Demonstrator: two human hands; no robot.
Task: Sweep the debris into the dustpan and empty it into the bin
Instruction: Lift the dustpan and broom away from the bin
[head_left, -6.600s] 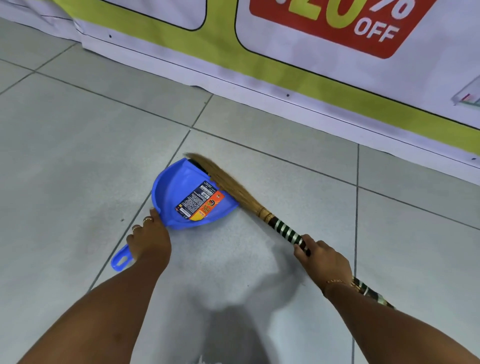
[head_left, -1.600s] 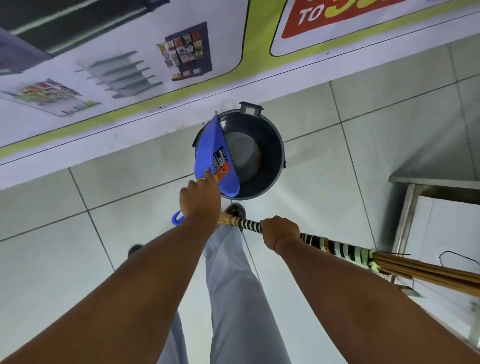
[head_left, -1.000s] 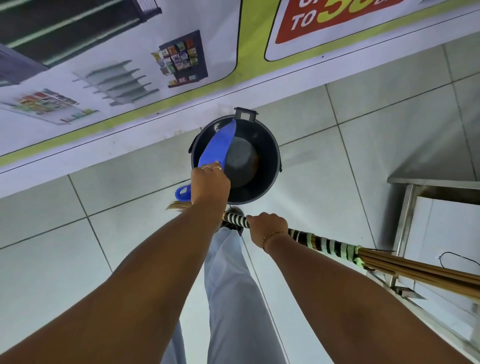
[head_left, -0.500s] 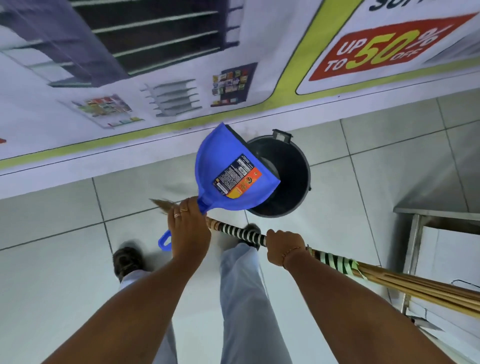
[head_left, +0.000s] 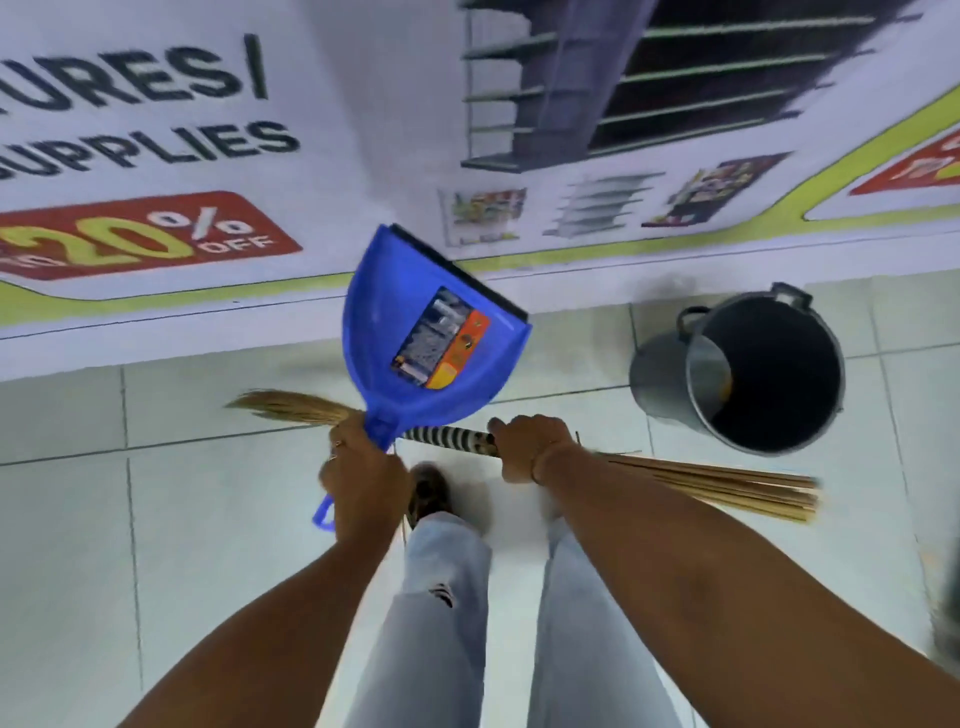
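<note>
My left hand (head_left: 363, 480) grips the blue dustpan (head_left: 431, 332) by its handle, pan raised | my right hand (head_left: 524, 449) clasps the broom (head_left: 701, 483), held crosswise | bin (head_left: 763, 374) on the floor, far right, apart from dustpan

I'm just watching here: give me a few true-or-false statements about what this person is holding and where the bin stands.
1. The left hand holds the dustpan by its handle. True.
2. The dustpan is over the bin. False: the bin stands apart, to its right.
3. The right hand grips the broom. True.
4. The bin lies on its side. False: it stands upright, open.
5. The dustpan is red. False: it is blue.
</note>
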